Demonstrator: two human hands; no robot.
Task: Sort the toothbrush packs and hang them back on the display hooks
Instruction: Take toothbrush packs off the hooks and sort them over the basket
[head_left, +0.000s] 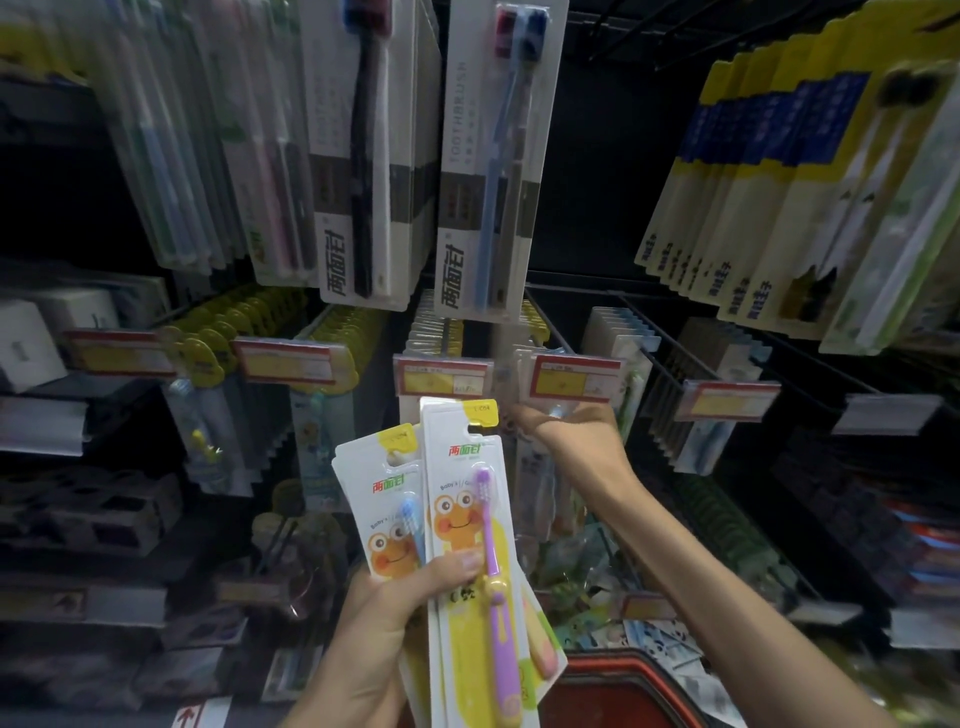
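My left hand (400, 608) grips a fan of children's toothbrush packs (462, 519) with a cartoon frog on white and yellow cards. The front pack holds a purple brush, the one behind it a blue brush. My right hand (566, 436) reaches up to the middle row of display hooks (540, 322), just below a red and yellow price tag (574, 376). Its fingers are blurred and partly hidden behind the packs, so I cannot tell whether they hold a pack. Rows of similar yellow-topped packs (353, 327) hang on the hooks there.
Adult toothbrush packs (483, 171) hang in the upper row, more yellow and blue ones (769, 182) at the upper right. A red basket (613, 691) with loose packs sits at the bottom. Boxed goods (93, 514) fill shelves on the left.
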